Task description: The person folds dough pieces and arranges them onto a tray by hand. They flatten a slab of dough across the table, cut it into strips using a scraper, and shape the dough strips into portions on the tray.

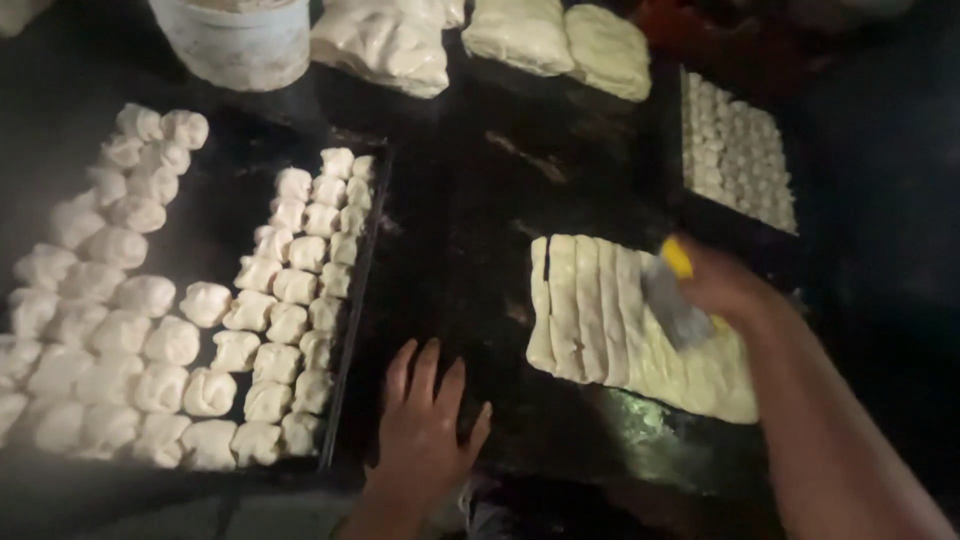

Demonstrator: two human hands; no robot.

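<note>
Viewing from above a dark table (470, 200) in dim light. Lying at centre right, a pale slab of dough (610, 310), already scored into long parallel strips along its left part. Gripping a dough scraper (672, 300) with a yellow handle and a grey blade, the right hand (725, 280), fingers clenched round the handle, blade pressing into the right part of the slab. Resting flat on the table near its front edge, between the slab and the tray, the left hand (425, 420), fingers spread and released, holding nothing. Sitting at left, a dark baking tray (355, 300) filled with rows of small cut dough pieces (290, 320); lying beside it, further left, rounder dough balls (110, 300) packed closely together. Standing at the far edge, a white bucket (235, 40) and several bagged lumps of dough (385, 45); showing at upper right, a second tray of small pieces (735, 150). Judging from its sagging edges and soft cut lines: handling as soft, limp, probably slightly tacky, stretching and tearing if pulled by one end; best lifting a cut strip by sliding the blade or flat fingers underneath near its middle rather than pinching a tip.
</note>
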